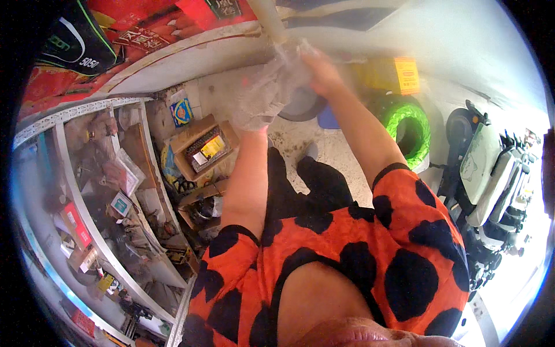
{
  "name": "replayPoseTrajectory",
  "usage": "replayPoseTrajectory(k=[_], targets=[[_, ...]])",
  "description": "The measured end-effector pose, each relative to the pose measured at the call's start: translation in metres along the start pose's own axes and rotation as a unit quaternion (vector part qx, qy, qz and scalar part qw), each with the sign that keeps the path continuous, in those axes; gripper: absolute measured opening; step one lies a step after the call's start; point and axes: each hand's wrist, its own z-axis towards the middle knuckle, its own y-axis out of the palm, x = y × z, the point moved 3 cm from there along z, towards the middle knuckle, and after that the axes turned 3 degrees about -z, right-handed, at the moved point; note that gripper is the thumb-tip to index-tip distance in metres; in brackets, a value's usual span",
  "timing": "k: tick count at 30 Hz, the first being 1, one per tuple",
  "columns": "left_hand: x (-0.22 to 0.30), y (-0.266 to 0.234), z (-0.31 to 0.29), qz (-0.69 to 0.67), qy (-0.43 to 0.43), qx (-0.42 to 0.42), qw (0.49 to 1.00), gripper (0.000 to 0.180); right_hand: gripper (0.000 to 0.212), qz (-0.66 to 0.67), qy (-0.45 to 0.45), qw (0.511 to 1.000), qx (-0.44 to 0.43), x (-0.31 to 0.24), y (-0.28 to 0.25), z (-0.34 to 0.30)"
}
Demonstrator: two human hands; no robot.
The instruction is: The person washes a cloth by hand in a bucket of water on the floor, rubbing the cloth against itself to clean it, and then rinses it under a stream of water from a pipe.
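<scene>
Out in front of me, both hands are at a crumpled, whitish see-through plastic piece (283, 72), like a thin bag or glove. My left hand (254, 107) is covered by it down to the wrist, and its fingers are hidden. My right hand (315, 65) is closed on the plastic's upper right part; its fingertips are blurred. Just beyond the plastic, a pale pipe or pole (267, 20) comes down from the top edge. Below the hands, a round grey basin or lid (302, 104) is partly covered by the plastic.
Cluttered metal shelving (75, 168) stands at left, beside an open cardboard box (184, 159). A bin lined with a green bag (407, 133) and a yellow box (399, 75) are to the right. Several parked scooters (485, 168) line the far right. A black bag (75, 43) lies upper left.
</scene>
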Motion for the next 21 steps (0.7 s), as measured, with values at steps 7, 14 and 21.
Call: replayPoseTrajectory(k=[7,14,21], targets=[[0.021,-0.082,0.025,0.119,0.12,-0.002,0.986,0.059,0.033,-0.221,-0.163,0.961,0.035,0.019,-0.015,-0.001],[0.071,-0.191,0.109,-0.043,-0.076,-0.083,0.993,0.042,0.026,-0.646,-0.386,0.659,0.007,0.088,0.033,-0.042],[0.005,-0.101,0.104,0.292,0.092,0.179,0.935,0.033,0.029,-0.708,-0.243,0.628,0.215,0.082,-0.091,0.075]])
